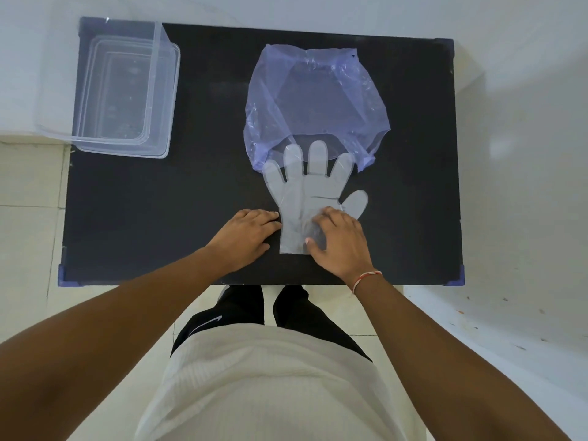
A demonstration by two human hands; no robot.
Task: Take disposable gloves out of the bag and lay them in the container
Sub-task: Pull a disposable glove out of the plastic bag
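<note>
Glove [313, 198] (flat) under right hand [342, 240]

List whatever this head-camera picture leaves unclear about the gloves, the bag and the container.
- Head view: whether more gloves remain in the bag; its crinkled purple film blurs the inside.
- Whether the glove is one sheet or several stacked; too thin to tell.
- The glove's cuff, partly covered by the right hand.
- Whether the left hand touches the glove's edge or only the table.
- Whether the clear container already holds a glove; transparent on transparent.
</note>
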